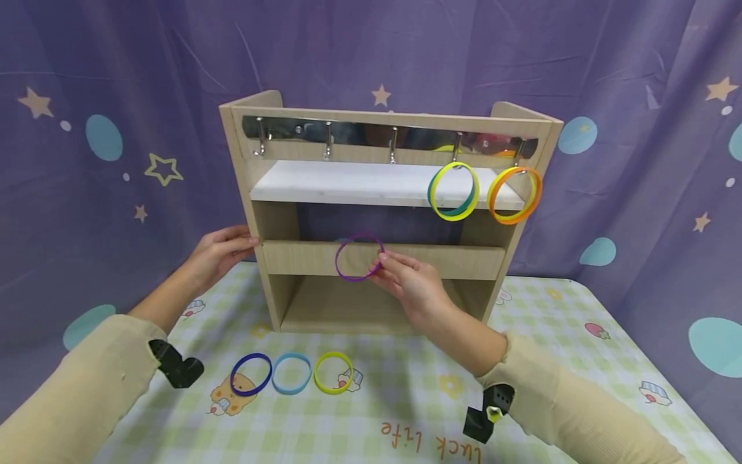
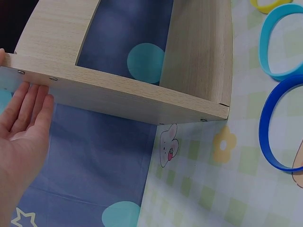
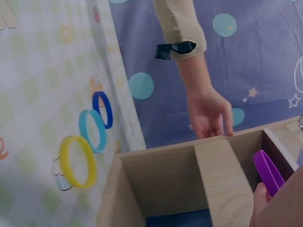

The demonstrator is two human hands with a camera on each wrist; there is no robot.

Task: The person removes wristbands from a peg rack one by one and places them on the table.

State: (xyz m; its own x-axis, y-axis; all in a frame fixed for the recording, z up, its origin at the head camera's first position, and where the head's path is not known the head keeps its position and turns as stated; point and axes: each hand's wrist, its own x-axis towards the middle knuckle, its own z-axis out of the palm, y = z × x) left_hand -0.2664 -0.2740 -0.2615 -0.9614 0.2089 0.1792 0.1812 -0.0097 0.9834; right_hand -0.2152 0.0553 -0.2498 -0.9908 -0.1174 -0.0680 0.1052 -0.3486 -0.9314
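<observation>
Right fingers [image 1: 395, 265] are clamped on the purple band [image 3: 266, 174], left fingers [image 1: 239, 245] laid straight against the rack [image 1: 301, 259]; hanging is apparently in hand, alignment with a hook [image 1: 393, 145] likely needed.

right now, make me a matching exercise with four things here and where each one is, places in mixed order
1. purple ring
2. dark blue ring
3. orange ring
4. left hand

A. on the rightmost hook
B. at the wooden shelf's left side
C. in the right hand
D. on the tablecloth

Pairs: 1-C, 2-D, 3-A, 4-B
</observation>
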